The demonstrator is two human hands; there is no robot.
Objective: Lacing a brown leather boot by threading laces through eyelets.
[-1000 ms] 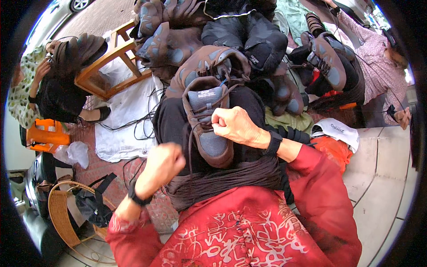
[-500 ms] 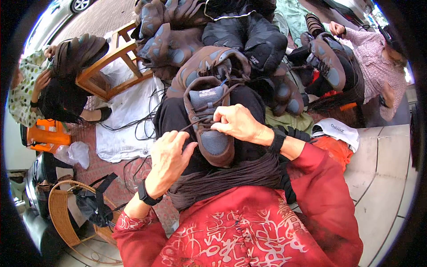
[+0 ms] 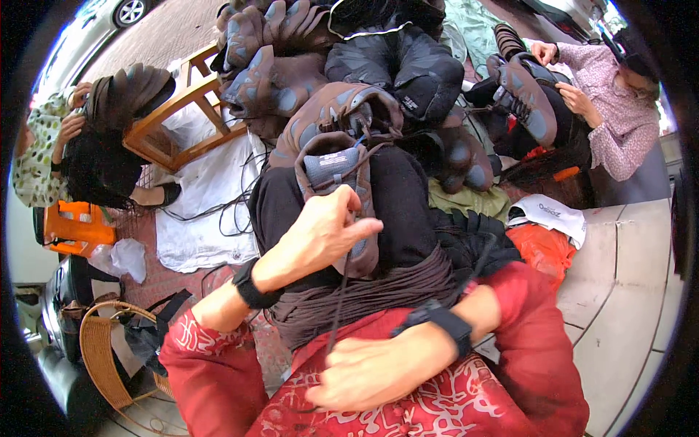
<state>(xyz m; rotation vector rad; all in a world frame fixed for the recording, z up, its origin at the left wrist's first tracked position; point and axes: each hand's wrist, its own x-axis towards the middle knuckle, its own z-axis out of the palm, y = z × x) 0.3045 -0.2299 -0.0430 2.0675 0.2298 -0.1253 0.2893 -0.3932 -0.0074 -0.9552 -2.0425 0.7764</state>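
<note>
A brown and grey-blue lace-up shoe (image 3: pixel 331 170) stands on my black-trousered lap, its toe toward me. My left hand (image 3: pixel 320 229) lies over the shoe's lacing, fingers curled and thumb sticking out to the right; its fingertips are hidden. From the shoe a dark shoelace (image 3: pixel 341 306) runs taut down toward me. My right hand (image 3: pixel 382 371), slightly blurred, is closed on that lace in front of my red top. A thick bundle of dark brown laces (image 3: pixel 357 295) lies across my lap, below the shoe's toe.
More brown shoes (image 3: pixel 280 80) are piled beyond my knees. A wooden stool frame (image 3: pixel 175 120) stands left on a white sheet (image 3: pixel 189 244). One person (image 3: pixel 44 160) sits far left with shoes; another (image 3: pixel 626 124) handles a shoe at right. A wicker chair (image 3: pixel 98 349) is near left.
My right hand has moved from the shoe down toward my body, drawing the lace out. The left hand has shifted right and up onto the lacing. The person at right now has both hands by a shoe.
</note>
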